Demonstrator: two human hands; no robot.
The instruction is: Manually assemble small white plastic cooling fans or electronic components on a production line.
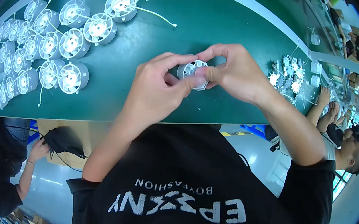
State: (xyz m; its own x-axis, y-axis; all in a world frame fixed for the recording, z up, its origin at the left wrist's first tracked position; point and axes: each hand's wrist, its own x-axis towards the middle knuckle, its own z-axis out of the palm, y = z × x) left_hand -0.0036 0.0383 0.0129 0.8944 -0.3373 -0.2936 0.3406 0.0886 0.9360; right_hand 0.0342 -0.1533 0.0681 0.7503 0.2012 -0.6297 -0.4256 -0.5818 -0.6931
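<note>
We are holding one small white round fan housing (192,71) up between both hands, above the green belt (191,19) and near its front edge. Our left hand (155,89) is closing on the housing's left side, with the thumb and fingertips curling in toward it; our right hand (233,71) is arching over it from the right, its thumb pressing on the front face and its forefinger bending over the top. The housing is sitting right in the gap where the two sets of fingertips are meeting, so both grips are pinching tight on it and touching it.

Our fingers are covering much of the housing: only part of its rim and a few spokes are showing, and we cannot tell whether a wire is hanging from it. To our left, well apart from the hands, a cluster of finished white fans (69,42) with thin white leads is lying on the belt. To our right, a smaller heap of white parts (289,74) is sitting near the belt's far edge, too small to make out. Another person's hands (328,105) are resting beside that heap.
</note>
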